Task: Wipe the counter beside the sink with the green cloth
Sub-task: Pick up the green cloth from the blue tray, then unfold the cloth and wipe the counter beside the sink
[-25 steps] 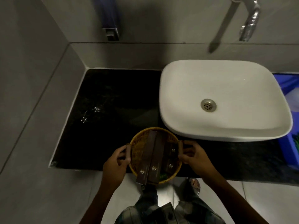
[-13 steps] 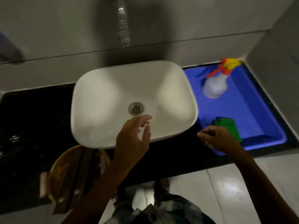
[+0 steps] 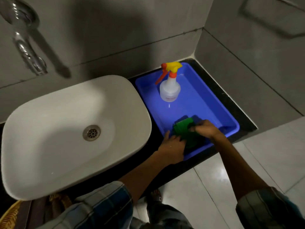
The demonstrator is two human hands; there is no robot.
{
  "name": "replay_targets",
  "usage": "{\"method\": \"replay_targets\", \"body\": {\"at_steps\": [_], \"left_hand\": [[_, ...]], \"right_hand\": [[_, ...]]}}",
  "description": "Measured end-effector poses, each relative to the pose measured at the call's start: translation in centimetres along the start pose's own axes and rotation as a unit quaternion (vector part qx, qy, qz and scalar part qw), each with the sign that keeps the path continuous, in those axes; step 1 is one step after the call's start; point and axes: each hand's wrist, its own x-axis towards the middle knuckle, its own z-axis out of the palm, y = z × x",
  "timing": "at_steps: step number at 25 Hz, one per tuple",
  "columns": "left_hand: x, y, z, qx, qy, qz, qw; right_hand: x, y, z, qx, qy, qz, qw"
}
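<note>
The green cloth (image 3: 183, 128) lies folded at the near end of a blue plastic tray (image 3: 206, 103) on the black counter (image 3: 237, 113), right of the white sink (image 3: 62, 129). My right hand (image 3: 206, 129) grips the cloth's right side with closed fingers. My left hand (image 3: 172, 146) rests on the cloth's near-left edge and the tray's front rim, fingers on the fabric. Part of the cloth is hidden under both hands.
A white spray bottle (image 3: 170, 90) with a yellow and orange trigger stands at the tray's far end. A chrome tap (image 3: 28, 52) juts from the grey tiled wall. A woven basket (image 3: 11, 215) sits at the lower left. Pale floor tiles (image 3: 264, 154) lie below the counter edge.
My view swung right from the basket to the tray. Both hands left the basket and moved to the green cloth, and both now touch it.
</note>
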Motion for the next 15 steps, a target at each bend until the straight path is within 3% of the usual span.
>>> {"method": "replay_targets", "body": {"at_steps": [2,4,6,8,9,10,12,13,15], "left_hand": [[-0.8,0.0,-0.1,-0.058,0.085,-0.042,0.994],[-2.5,-0.5,-1.2,-0.215,0.238,-0.072,0.944],[-5.5,-1.6,-3.4,-0.448,0.289,-0.11,0.839],[-9.9,-3.7,-5.8,-0.656,0.269,-0.124,0.695],[-12.2,-5.1,-6.4,-0.716,0.272,-0.118,0.632],[-15.0,-6.9,-6.7,-0.736,0.291,-0.12,0.599],[-21.7,-10.7,-6.7,-0.703,0.344,-0.144,0.606],[-24.9,-12.3,-6.3,-0.676,0.367,-0.166,0.618],[-32.1,-16.2,-3.9,-0.611,0.424,-0.231,0.627]], "right_hand": [[-2.2,-1.0,-0.4,0.122,0.0,0.003,0.992],[-5.4,-2.5,-0.9,0.233,-0.026,-0.017,0.972],[-9.0,-4.8,-1.2,0.347,-0.115,-0.054,0.929],[-12.9,-8.1,-0.3,0.414,-0.211,-0.111,0.879],[-15.0,-10.1,0.7,0.41,-0.229,-0.145,0.871],[-17.1,-12.2,2.2,0.38,-0.222,-0.177,0.88],[-21.2,-16.2,6.7,0.257,-0.16,-0.254,0.919],[-23.0,-17.9,9.2,0.2,-0.138,-0.297,0.923],[-26.7,-21.6,16.1,0.109,-0.168,-0.37,0.907]]}}
